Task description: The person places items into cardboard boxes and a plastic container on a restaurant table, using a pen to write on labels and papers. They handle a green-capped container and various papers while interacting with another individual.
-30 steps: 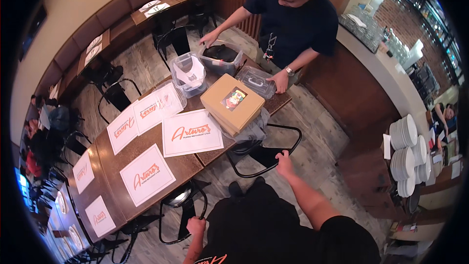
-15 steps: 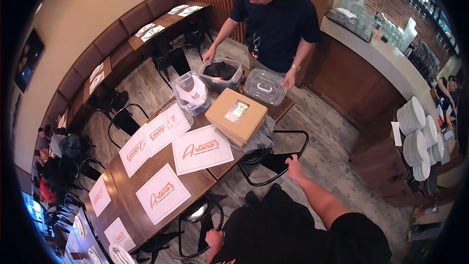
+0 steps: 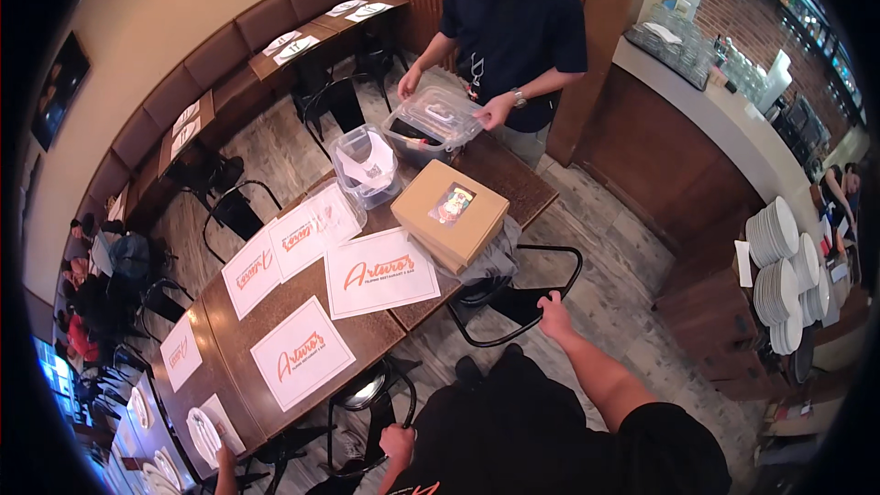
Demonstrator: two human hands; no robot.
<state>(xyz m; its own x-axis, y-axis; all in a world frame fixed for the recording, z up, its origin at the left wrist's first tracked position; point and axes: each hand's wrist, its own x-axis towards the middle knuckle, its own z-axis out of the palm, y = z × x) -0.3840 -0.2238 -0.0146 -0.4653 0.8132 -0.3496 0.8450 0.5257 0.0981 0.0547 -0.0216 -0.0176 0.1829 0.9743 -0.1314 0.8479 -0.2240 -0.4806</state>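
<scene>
My left hand [image 3: 398,443] is closed around the back rail of a black metal chair [image 3: 409,394] at the near side of the table. Farther right, my right hand [image 3: 554,313] is curled onto the curved rail of a second black chair [image 3: 573,266]. Closest to that chair on the table is a brown cardboard box [image 3: 431,202] with a colourful picture on its lid. Across from me, a person in a dark shirt holds a clear lid [image 3: 431,110] over a clear plastic bin [image 3: 412,154] with dark contents. Beside it stands another clear bin [image 3: 353,151] holding something white.
White printed placemats [image 3: 302,348] lie along the brown table [image 3: 229,376]. At lower left another person's hand [image 3: 225,463] touches a white plate [image 3: 203,431]. Stacked plates [image 3: 775,247] stand at right, by a bar counter [image 3: 697,119]. A bench [image 3: 211,64] lines the wall.
The person opposite has brought the clear lid from beside the bin onto its top. Another person's hand has appeared at lower left beside a plate. My hands stay on the chairs.
</scene>
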